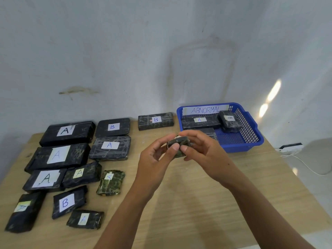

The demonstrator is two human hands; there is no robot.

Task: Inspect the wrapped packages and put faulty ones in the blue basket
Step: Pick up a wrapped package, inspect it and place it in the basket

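**Package under two-handed inspection**

The left hand (158, 151) and right hand (201, 150) each pinched the small wrapped package (178, 146) above the worktop (179, 194), near the blue basket (251, 139), apparently to expose its wrapping for checking.

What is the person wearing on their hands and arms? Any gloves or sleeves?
Nothing at all. The left hand and right hand have no gloves, rings or bracelets that I can see. The left forearm and right forearm show no sleeve and no watch.
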